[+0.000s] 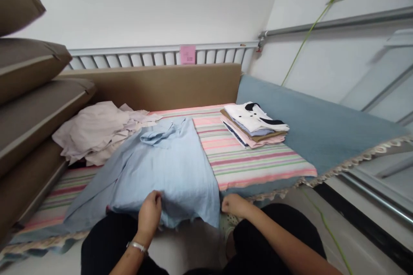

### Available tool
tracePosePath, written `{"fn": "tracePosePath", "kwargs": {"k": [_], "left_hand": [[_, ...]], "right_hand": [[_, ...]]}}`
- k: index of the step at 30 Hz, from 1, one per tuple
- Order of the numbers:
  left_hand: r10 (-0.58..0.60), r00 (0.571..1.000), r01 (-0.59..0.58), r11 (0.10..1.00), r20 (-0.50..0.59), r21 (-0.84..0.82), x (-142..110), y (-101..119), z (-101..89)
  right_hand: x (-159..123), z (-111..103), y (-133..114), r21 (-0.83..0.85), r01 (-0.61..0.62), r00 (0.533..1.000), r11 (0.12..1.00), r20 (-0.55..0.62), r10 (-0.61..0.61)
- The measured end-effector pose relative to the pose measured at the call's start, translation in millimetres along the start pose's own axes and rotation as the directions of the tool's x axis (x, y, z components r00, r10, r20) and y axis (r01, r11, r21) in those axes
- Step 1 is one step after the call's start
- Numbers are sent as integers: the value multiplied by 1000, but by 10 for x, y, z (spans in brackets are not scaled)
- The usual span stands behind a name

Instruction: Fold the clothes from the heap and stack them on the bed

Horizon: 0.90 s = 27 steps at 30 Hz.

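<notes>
A light blue shirt (167,176) lies spread on the bed-like seat in front of me, its collar end away from me and its lower edge hanging over the front. My left hand (151,211) is closed at the lower part of the shirt, fingers curled against the cloth. Just beside the shirt's lower right corner is my right hand (235,205), also closed; its fingertips are turned away, so what they hold, if anything, is hidden. A pile of folded clothes (256,122), with a white black-patterned piece on top, sits to the right.
A crumpled pale pink heap of clothes (97,129) lies left of the shirt. Brown cushions (38,90) are stacked at the far left. Beneath everything is a striped cloth (245,165). A radiator (145,58) runs behind, and a green cord (303,45) hangs at right.
</notes>
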<state>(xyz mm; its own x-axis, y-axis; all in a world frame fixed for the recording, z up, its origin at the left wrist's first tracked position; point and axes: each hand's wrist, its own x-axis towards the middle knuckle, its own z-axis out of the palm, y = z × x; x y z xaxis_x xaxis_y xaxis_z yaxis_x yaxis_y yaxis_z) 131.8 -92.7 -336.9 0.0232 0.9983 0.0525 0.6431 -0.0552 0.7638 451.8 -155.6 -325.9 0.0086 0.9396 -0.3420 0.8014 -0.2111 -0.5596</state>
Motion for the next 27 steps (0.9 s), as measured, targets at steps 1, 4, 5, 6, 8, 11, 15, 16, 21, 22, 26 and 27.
{"fn": "tracePosePath", "kwargs": {"k": [1, 4, 5, 6, 8, 11, 15, 16, 21, 22, 26, 27], "left_hand": [[102, 995, -102, 993, 3, 52, 77, 134, -7], [353, 930, -365, 922, 107, 133, 313, 515, 151], [395, 906, -418, 894, 155, 164, 381, 612, 243], [409, 890, -447, 871, 203, 203, 443, 684, 340], [383, 879, -458, 842, 284, 284, 561, 756, 502], [359, 881, -453, 827, 309, 332, 827, 729, 549], [435, 892, -442, 791, 118, 423, 1574, 607, 187], [442, 895, -411, 777, 52, 476, 1812, 568, 66], [339, 927, -142, 714, -161, 685, 2829, 302, -341], [328, 933, -135, 702, -149, 699, 2958, 244, -370], [246, 969, -182, 704, 4, 687, 3282, 108, -376], [232, 972, -199, 710, 44, 676, 3339, 108, -356]], "right_hand": [[75, -142, -84, -1, 37, 997, 999, -62, -37], [389, -531, -367, 25, 189, 942, 982, -287, -174], [517, -630, -453, 21, 232, 918, 972, -336, -212], [655, -710, -525, 8, 257, 903, 966, -358, -237], [961, -818, -616, -41, 264, 894, 964, -363, -261], [1485, -908, -661, -124, 251, 896, 960, -346, -279], [2204, -997, -805, -222, 201, 884, 954, -378, -274], [2370, -1019, -884, -232, 178, 883, 956, -392, -259], [3127, -1076, -1319, -222, 120, 840, 967, -497, -219], [3265, -1060, -1344, -226, 111, 830, 968, -515, -215], [3706, -897, -1139, -258, -12, 875, 966, -470, -115], [3776, -847, -1053, -277, -36, 879, 960, -466, -102]]}}
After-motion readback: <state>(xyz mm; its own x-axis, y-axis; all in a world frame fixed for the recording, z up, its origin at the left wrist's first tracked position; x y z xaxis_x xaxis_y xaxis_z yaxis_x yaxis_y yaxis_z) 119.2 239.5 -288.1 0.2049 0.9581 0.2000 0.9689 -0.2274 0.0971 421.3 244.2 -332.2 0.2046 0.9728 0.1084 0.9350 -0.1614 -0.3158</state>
